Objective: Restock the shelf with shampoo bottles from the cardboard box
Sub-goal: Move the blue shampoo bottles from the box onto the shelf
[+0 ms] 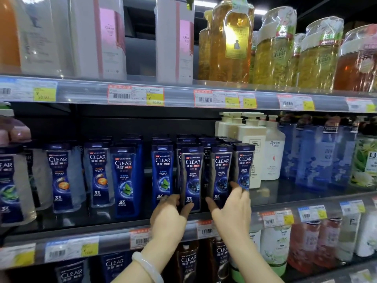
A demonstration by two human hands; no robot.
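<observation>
Fingers (188, 209) of the left hand (167, 218) curl round the base of a dark blue shampoo bottle (191, 178), thumb on its left edge, the other fingers partly hidden behind it. Just to the right, the right hand (232, 209) clasps a second shampoo bottle (221, 176): its thumb presses the bottle's lower left corner and its fingers (237, 187) wrap the right side, their tips lost behind the neighbouring bottle. Both bottles stand upright at the front of the middle shelf (122, 225), touching each other, with more of the same bottles packed behind and beside them. Left of the fingers, past a small gap, stand further blue bottles with green and orange labels. Right of the fingers are white pump bottles (252, 152), then pale blue bottles, blurred and hard to read. A pale bangle (145, 266) circles the left wrist; both forearms are cut off at the bottom edge. No cardboard box is in view.

Above the fingers, an upper shelf (179, 94) carries price tags (135, 96) too blurred to read fully, and holds white and pink cartons and tall golden bottles (232, 41), their tops cut off. Below the fingers, a lower shelf shows only the tops of more bottles. Strip lights glow behind the top shelf; the shelf backing is dark.
</observation>
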